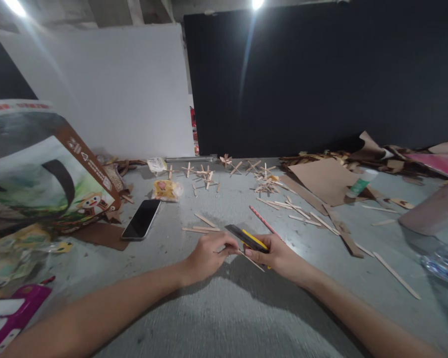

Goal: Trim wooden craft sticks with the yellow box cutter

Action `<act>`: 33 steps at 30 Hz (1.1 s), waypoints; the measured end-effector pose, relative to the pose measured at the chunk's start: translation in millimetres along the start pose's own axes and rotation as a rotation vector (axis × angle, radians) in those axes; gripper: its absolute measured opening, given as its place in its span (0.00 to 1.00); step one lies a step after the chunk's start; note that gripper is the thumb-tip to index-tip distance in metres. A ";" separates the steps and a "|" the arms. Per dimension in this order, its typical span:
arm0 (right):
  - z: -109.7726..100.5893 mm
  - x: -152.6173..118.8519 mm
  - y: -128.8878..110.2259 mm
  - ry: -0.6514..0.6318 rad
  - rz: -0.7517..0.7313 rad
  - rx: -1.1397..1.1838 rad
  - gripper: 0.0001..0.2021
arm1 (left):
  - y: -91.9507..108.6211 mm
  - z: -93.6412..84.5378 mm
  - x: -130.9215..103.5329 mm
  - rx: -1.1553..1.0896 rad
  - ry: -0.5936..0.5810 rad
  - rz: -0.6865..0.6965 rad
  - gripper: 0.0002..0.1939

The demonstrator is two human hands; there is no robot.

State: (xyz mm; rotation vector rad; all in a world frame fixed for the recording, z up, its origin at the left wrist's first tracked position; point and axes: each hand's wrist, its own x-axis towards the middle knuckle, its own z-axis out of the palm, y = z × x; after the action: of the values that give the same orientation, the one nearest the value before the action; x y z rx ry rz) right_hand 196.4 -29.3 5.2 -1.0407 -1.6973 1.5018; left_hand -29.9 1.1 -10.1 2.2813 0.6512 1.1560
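My left hand [211,256] is closed in a pinch on a thin wooden craft stick [254,262], which slants down to the right below my other hand. My right hand [274,253] grips a yellow and black utility knife [252,240], its dark end pointing up and left above my left fingers. The thumb of my right hand is close to the stick; whether it touches cannot be made out. Behind the hands several loose craft sticks [200,229] lie on the table, and a red patterned pencil-like rod [263,220] lies just beyond my right hand.
A black phone [142,219] and a yellow packet [166,190] lie left of centre. Crossed stick pieces [208,176] stand farther back. Cardboard [323,181], a glue stick [362,183] and more sticks [395,275] are at right. A large printed bag [41,174] stands left.
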 end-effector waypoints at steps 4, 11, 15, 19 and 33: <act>-1.5 -1.7 -1.7 -0.001 -0.051 -0.033 0.27 | 2.4 -0.7 0.7 -0.043 -0.041 -0.059 0.08; -0.3 -5.6 -5.2 -0.025 0.025 0.018 0.30 | 7.8 -1.7 3.8 -0.106 -0.095 -0.177 0.10; 4.4 -5.2 0.7 0.026 0.058 0.121 0.31 | 9.9 -2.8 5.6 -0.180 -0.142 -0.271 0.12; 8.7 -2.7 3.0 0.026 0.067 0.242 0.30 | 11.9 -2.4 6.8 -0.246 -0.134 -0.339 0.13; 14.8 -1.1 -0.5 -0.019 0.037 0.389 0.29 | 6.9 6.0 4.6 -0.484 -0.147 -0.527 0.18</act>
State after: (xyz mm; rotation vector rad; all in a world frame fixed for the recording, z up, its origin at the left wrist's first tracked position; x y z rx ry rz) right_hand 184.1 -37.4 3.6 -0.8541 -1.3291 1.7799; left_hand -21.2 -2.7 -6.2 1.6329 0.7571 0.7756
